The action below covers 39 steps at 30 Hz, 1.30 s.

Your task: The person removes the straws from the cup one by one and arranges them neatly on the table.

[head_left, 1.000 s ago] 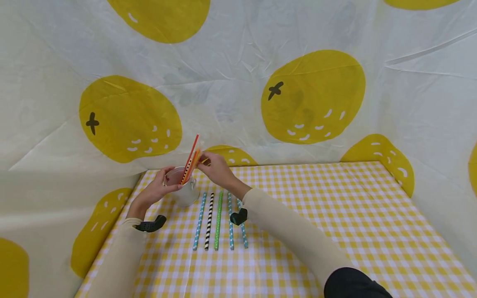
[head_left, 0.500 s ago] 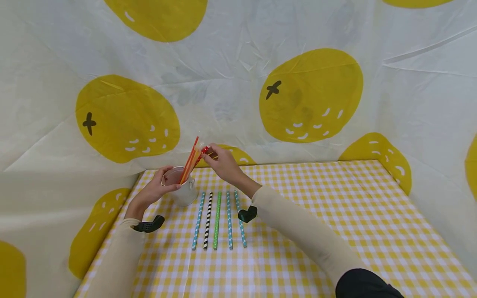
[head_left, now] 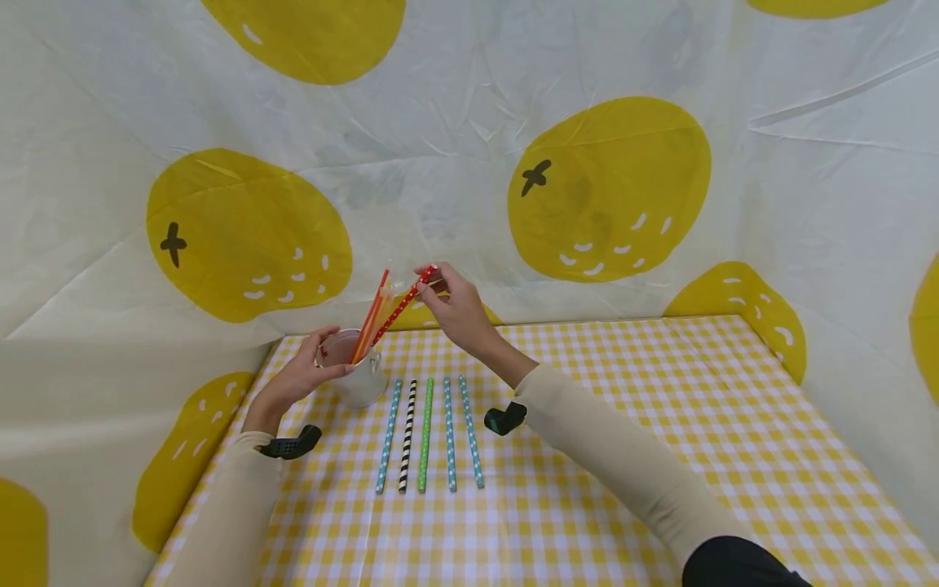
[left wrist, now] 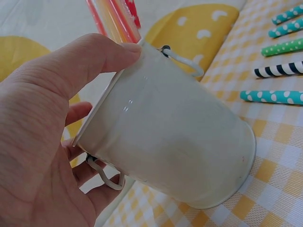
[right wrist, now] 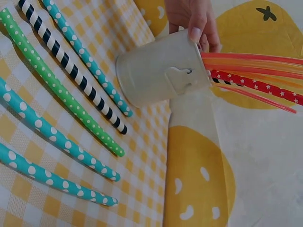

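My left hand [head_left: 297, 377] grips the rim of a white metal bucket [head_left: 361, 388], its thumb over the near edge in the left wrist view. Several red and orange plastic straws [head_left: 372, 322] lean out of the bucket. Among them, a black-and-white striped straw [right wrist: 221, 81] shows in the right wrist view. My right hand [head_left: 462, 316] pinches the upper end of a red paper straw [head_left: 397, 313] with white stars. That straw slants up to the right, its lower end still at the bucket's mouth. The right hand is out of its own wrist view.
On the checked tablecloth [head_left: 623, 424] lie several paper straws side by side: a blue dotted straw [head_left: 389, 436], a black-and-white striped straw [head_left: 407, 436], a green dotted straw [head_left: 425, 436] and two more blue dotted straws [head_left: 450, 436]. A fruit-print curtain [head_left: 440, 122] hangs behind the table.
My right hand has moved up and right, drawing the red starred straw partway out from among the others. The left hand stays on the bucket's rim.
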{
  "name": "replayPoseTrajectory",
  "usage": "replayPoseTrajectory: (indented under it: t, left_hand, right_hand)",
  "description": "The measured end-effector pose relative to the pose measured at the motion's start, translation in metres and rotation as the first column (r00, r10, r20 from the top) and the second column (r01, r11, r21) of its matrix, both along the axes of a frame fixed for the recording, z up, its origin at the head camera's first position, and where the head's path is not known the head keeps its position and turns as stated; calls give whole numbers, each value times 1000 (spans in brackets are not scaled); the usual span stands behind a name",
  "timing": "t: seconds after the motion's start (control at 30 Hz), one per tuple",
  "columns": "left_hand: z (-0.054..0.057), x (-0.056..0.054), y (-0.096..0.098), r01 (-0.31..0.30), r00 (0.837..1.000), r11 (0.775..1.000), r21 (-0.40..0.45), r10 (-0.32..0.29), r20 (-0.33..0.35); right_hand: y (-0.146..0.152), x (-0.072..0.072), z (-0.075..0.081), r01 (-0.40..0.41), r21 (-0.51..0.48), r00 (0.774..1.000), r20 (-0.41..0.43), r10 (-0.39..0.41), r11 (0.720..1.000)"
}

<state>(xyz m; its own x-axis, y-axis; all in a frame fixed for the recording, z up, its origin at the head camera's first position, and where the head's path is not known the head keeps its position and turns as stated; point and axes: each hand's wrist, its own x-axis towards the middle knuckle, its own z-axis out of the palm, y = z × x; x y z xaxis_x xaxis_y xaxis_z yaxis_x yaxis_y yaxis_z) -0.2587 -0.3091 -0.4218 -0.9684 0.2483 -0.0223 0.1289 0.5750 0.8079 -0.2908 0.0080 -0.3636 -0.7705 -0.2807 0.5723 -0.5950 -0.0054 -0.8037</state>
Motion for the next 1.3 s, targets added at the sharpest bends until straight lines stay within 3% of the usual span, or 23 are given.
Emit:
replayPoseTrajectory:
  t: [0.63, 1.07, 1.3]
  left_hand:
    - [0, 1, 0, 3, 1000, 1000, -5, -3, 22]
    - [0, 3, 1, 3, 1000, 1000, -14, -3, 18]
    - [-1, 2, 1, 3, 1000, 1000, -23, -2, 13]
  right_hand:
    - [46, 6, 5, 76, 36, 997, 22, -77, 996]
    - [74, 10, -1, 88, 95, 991, 92, -96, 992]
    - [84, 16, -10, 103, 94, 977, 177, -118, 990]
